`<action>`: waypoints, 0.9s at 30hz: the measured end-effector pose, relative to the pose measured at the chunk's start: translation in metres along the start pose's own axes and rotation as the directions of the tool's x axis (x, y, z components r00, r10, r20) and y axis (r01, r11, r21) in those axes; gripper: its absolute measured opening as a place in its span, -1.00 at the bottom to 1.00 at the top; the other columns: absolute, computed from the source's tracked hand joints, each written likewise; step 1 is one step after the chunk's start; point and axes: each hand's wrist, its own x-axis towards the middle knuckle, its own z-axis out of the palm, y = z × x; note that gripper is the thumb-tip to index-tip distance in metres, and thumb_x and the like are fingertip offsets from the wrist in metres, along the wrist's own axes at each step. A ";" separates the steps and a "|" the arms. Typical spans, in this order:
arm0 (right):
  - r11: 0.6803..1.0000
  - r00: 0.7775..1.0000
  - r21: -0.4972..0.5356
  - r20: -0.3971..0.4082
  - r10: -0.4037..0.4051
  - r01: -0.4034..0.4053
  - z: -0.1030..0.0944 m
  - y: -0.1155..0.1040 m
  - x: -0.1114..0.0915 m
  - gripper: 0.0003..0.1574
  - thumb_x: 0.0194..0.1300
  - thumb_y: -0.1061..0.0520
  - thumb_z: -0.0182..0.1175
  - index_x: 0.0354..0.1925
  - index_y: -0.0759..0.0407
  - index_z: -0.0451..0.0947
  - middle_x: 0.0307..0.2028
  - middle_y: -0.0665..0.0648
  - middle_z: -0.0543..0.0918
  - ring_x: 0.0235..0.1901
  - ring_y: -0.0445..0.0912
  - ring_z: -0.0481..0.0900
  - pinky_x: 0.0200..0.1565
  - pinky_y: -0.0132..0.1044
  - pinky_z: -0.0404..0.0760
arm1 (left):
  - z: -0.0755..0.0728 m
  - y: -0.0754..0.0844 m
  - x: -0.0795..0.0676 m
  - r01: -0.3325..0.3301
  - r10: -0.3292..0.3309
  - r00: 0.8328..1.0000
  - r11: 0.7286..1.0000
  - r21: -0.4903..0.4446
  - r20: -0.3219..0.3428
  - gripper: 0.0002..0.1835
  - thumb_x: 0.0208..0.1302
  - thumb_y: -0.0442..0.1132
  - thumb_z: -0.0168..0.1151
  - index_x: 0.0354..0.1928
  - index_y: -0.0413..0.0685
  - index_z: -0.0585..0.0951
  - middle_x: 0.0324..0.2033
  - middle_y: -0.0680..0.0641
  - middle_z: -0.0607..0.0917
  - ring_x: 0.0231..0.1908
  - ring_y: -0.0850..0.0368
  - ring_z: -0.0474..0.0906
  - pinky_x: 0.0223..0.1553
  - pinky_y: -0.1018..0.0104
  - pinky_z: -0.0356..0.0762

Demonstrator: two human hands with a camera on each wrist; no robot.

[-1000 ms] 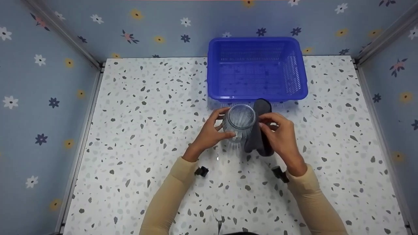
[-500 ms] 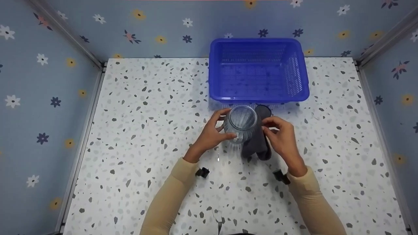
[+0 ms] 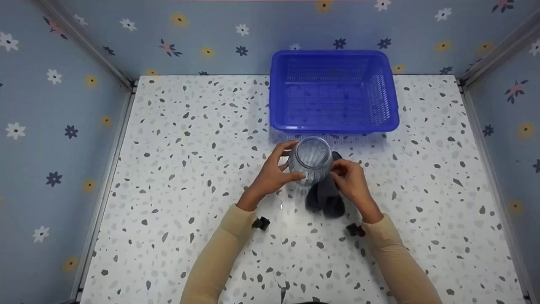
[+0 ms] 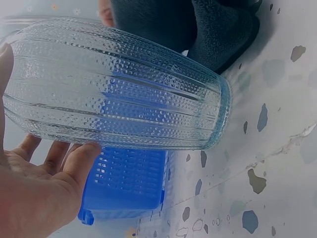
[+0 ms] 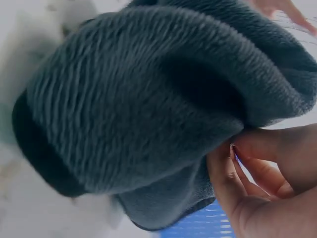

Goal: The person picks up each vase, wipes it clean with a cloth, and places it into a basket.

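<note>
A clear ribbed glass jar (image 3: 313, 158) stands upright in the head view, with my left hand (image 3: 274, 169) curled round its left side. In the left wrist view, the dimpled, ribbed wall of the jar (image 4: 119, 89) fills the middle. Between thumb and fingers my right hand (image 3: 350, 179) pinches a dark grey cloth (image 3: 327, 196) beside the jar's right side. Folds of this cloth (image 5: 133, 99) hang loosely in the right wrist view, showing a fuzzy face and a dark edge band. Part of the cloth lies hidden behind the jar.
Behind the jar stands a blue plastic basket (image 3: 333, 128) with slotted walls, close to the back wall. The white speckled table (image 3: 190, 169) is bounded by flowered panels (image 3: 55, 156) at the left, back and right.
My right hand, pinching the cloth, has shifted left and slightly toward me, and the cloth's lower folds have moved down and left. My left hand and the jar stay nearly still.
</note>
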 end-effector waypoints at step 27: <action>0.994 0.992 0.084 -0.107 -0.061 0.070 -0.021 -0.041 -0.010 -0.83 0.32 0.57 0.27 -0.19 0.45 0.71 -0.24 0.35 0.75 -0.28 -0.35 0.63 -0.25 -0.55 0.63 | 0.000 0.002 -0.001 0.011 -0.011 1.000 1.000 -0.003 -0.001 0.13 0.03 0.19 0.68 0.57 -0.06 0.33 0.41 -0.15 0.39 0.33 -0.07 0.34 0.48 -0.05 0.38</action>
